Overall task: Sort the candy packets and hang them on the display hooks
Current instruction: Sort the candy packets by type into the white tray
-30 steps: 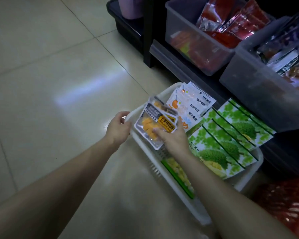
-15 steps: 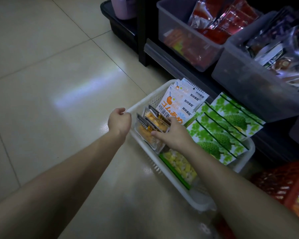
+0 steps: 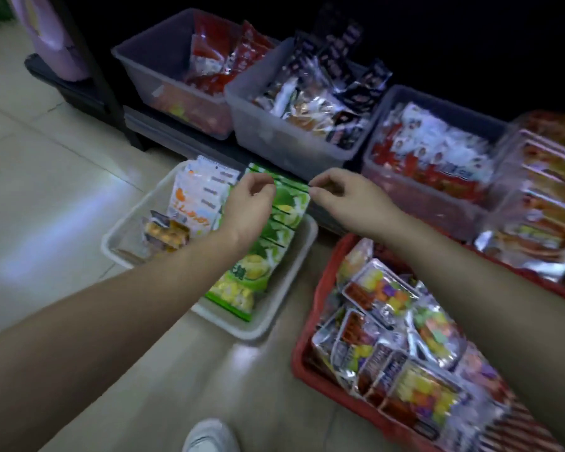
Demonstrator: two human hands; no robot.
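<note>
A white basket [image 3: 268, 324] on the floor holds a stack of green durian candy packets [image 3: 284, 230], white-and-orange packets [image 3: 196, 197] and small orange packets [image 3: 167, 236]. My left hand [image 3: 248, 207] is over the green stack, its fingers curled at the stack's top edge. From the right, my right hand [image 3: 343, 197] pinches the top right corner of the same stack. No display hooks are in view.
A red basket [image 3: 304, 363] of mixed colourful candy packets [image 3: 388, 321] sits to the right of the white one. Clear bins [image 3: 274, 138] of red, dark and white snack packets line the low black shelf behind. My white shoe [image 3: 209, 435] is at the bottom.
My right hand let go of the small orange packets, which now lie in the basket's left end. Both hands moved to the green stack's top. The view swung right, showing the red basket.
</note>
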